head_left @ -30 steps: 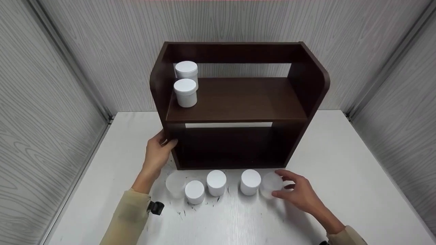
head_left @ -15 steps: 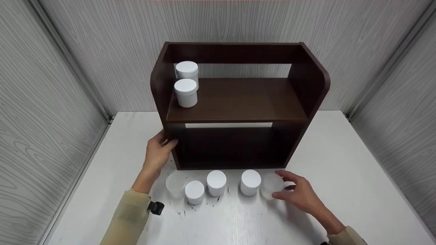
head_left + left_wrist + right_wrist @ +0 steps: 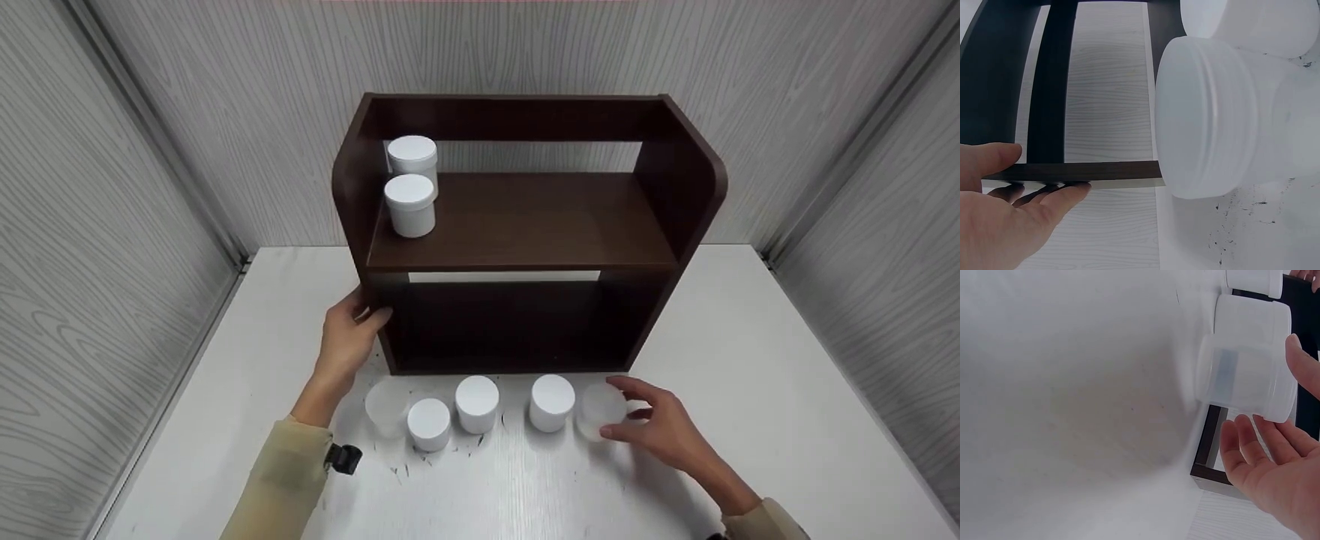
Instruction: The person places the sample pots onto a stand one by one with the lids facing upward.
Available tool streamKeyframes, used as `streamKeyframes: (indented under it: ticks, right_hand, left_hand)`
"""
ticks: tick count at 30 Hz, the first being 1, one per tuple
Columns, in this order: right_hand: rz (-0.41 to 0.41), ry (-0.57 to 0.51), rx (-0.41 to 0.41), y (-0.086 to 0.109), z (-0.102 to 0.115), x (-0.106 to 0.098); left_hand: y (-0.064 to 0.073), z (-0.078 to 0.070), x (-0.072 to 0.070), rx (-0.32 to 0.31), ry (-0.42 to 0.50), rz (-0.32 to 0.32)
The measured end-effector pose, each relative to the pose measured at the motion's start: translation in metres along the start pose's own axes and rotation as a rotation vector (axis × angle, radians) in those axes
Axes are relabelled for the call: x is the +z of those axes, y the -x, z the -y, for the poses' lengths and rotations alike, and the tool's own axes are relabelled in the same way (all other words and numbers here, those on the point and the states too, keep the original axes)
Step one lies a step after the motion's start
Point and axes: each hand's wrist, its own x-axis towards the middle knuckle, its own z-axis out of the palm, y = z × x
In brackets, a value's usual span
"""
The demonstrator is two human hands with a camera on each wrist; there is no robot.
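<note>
In the head view, my left hand [image 3: 346,343] grips the left side panel of a dark brown two-tier shelf [image 3: 525,259]. The left wrist view shows its thumb on one face of the panel and the fingers on the other. My right hand [image 3: 664,429] holds a translucent lidded jar [image 3: 602,409] by the lid, thumb on the near side, fingertips on the far side. The right wrist view has this translucent jar [image 3: 1247,377] between thumb and fingers, its base at the table. A white lidded jar [image 3: 552,403] stands just left of it.
Left along the front stand two white jars [image 3: 477,405] and another translucent jar [image 3: 388,406], large in the left wrist view. Two more white jars [image 3: 412,206] sit one behind the other at the left of the upper shelf. Grey woodgrain walls [image 3: 502,45] enclose the white table.
The translucent jar at my right hand has shifted very slightly to the right. Both hands have stayed almost still, and the shelf and other jars look the same.
</note>
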Motion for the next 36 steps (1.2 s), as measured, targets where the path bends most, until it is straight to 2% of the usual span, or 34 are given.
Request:
streamKeyframes:
  ticks: [7, 23, 28, 36]
  right_hand:
    - [0.003, -0.025, 0.002, 0.0, -0.002, -0.001]
    - [-0.008, -0.052, -0.023, 0.001, -0.002, -0.004]
    - [-0.017, -0.065, -0.031, 0.001, 0.009, -0.009]
    - [-0.036, -0.103, -0.063, 0.0, 0.038, -0.02]
  left_hand:
    - [0.001, 0.0, 0.0, -0.016, -0.016, 0.005]
    - [-0.001, 0.002, 0.001, -0.002, 0.013, 0.006]
    - [-0.001, 0.001, 0.001, 0.002, 0.024, 0.008]
    - [0.001, -0.002, 0.0, -0.003, -0.01, 0.018]
